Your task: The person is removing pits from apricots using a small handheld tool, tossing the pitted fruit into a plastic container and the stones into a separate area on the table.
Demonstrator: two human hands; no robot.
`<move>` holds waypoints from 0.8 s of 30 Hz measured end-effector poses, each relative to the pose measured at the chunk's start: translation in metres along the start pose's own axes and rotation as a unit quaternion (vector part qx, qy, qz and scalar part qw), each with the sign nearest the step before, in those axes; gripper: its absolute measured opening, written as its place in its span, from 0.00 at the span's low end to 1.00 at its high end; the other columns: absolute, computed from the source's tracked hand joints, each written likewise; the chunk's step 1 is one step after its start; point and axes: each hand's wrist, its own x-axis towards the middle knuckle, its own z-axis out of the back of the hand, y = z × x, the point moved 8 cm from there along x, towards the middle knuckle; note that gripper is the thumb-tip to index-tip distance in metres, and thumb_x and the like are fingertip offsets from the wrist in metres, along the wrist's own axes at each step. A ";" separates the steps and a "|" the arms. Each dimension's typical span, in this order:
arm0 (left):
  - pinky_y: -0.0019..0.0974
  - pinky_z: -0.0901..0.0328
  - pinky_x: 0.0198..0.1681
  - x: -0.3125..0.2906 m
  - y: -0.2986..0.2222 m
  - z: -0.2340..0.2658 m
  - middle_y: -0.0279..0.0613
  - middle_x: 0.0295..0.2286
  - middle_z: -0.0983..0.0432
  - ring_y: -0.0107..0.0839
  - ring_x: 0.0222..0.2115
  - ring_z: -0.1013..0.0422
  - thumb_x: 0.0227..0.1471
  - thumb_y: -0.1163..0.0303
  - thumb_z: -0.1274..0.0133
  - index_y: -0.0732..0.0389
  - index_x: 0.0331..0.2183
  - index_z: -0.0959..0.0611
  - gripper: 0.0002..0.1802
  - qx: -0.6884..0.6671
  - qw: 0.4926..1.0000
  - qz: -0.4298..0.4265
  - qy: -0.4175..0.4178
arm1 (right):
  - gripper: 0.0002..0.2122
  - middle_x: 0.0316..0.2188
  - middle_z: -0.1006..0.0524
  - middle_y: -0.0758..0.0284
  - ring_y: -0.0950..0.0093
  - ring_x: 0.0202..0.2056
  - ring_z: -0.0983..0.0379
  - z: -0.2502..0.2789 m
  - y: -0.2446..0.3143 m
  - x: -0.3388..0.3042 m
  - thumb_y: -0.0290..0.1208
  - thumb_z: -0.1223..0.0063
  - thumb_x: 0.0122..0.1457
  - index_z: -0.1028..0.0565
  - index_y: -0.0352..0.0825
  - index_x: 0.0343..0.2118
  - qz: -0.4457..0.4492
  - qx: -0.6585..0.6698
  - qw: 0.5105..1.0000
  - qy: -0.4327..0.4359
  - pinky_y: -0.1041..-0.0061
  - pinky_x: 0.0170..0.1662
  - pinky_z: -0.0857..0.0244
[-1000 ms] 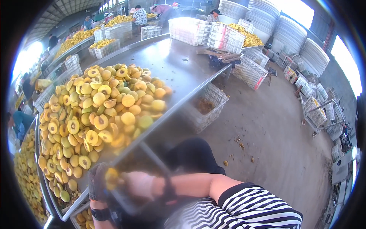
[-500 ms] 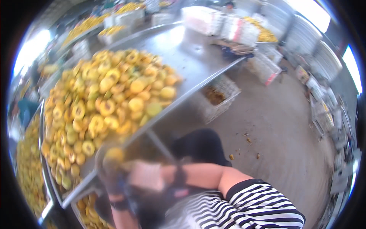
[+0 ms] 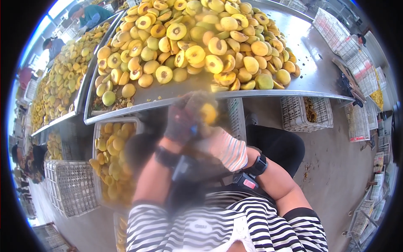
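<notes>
In front of my body, just below the near edge of the metal table [image 3: 168,102], my two hands are close together. My left hand [image 3: 181,119], in a dark glove, is closed round a yellow peach [image 3: 208,113], whose outline is blurred. Against its lower side is my right hand [image 3: 226,148], in a pale glove with orange and grey stripes; its fingers are smeared, so their grip cannot be made out. A small blue patch shows between the hands. Beyond them, a big heap of halved yellow peaches [image 3: 195,54] lies on the table, several with cut faces up.
Left of my knees stands a crate of peaches [image 3: 97,147]. A grey crate [image 3: 69,185] is farther left, and another crate [image 3: 308,112] holds scraps under the table's right part. A second peach-covered table [image 3: 54,125] lies left, with people behind it.
My view has swung left and down, so the hands now appear nearer the middle. Both hands still work close together at the table edge with a yellow peach between them.
</notes>
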 end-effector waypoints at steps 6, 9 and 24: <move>0.42 0.35 0.48 0.011 -0.029 -0.013 0.47 0.40 0.24 0.46 0.43 0.29 0.45 0.77 0.47 0.61 0.40 0.20 0.16 0.208 0.941 -0.190 0.190 | 0.24 0.45 0.25 0.69 0.78 0.46 0.30 -0.012 -0.030 0.005 0.25 0.43 0.54 0.33 0.35 0.55 -0.037 0.189 0.976 0.101 0.76 0.50 0.37; 0.41 0.36 0.49 0.013 0.002 -0.014 0.46 0.42 0.24 0.45 0.44 0.30 0.47 0.77 0.49 0.60 0.41 0.20 0.15 0.058 0.964 0.060 0.252 | 0.24 0.44 0.25 0.68 0.78 0.45 0.29 -0.018 -0.003 -0.002 0.25 0.42 0.54 0.33 0.35 0.55 0.019 0.271 0.960 0.076 0.76 0.48 0.36; 0.33 0.31 0.42 -0.003 0.058 -0.039 0.46 0.36 0.21 0.33 0.37 0.25 0.51 0.69 0.44 0.69 0.36 0.19 0.13 -0.368 0.874 0.253 0.192 | 0.15 0.26 0.28 0.72 0.78 0.27 0.31 -0.007 -0.032 -0.022 0.30 0.40 0.50 0.30 0.36 0.40 -0.144 0.193 0.967 0.083 0.79 0.29 0.38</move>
